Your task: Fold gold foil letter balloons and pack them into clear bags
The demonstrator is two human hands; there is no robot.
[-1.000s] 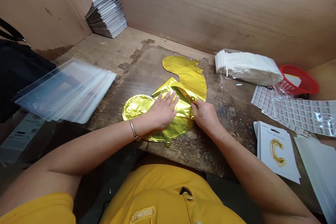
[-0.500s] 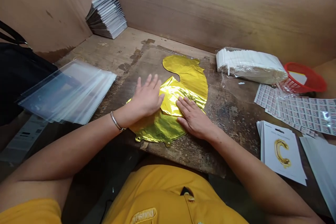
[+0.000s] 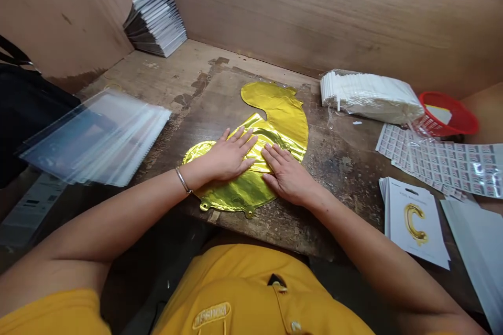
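Observation:
A flat gold foil balloon (image 3: 288,110), curved and partly folded over itself, lies on the worn wooden table (image 3: 334,167). Small tabs with holes stick out along its near edge. My left hand (image 3: 231,156) rests flat on the folded foil, fingers spread, with a metal bangle on the wrist. Beside it, my right hand (image 3: 288,172) presses palm down on the right part of the fold, its fingers stretched out. Neither hand grips anything. Part of the balloon's middle is hidden under both hands.
Clear plastic sleeves (image 3: 98,136) lie at left, with a dark bag (image 3: 27,115) beyond. Folded white packets (image 3: 157,21) stand in the back corner. On the right are wrapped white sticks (image 3: 369,94), a red basket (image 3: 451,115), sticker sheets (image 3: 448,159) and cards printed "C" (image 3: 416,222).
My left hand has come down and to the right onto the folded foil, baring the balloon's left end. My right hand stays nearly in place. The view has shifted slightly.

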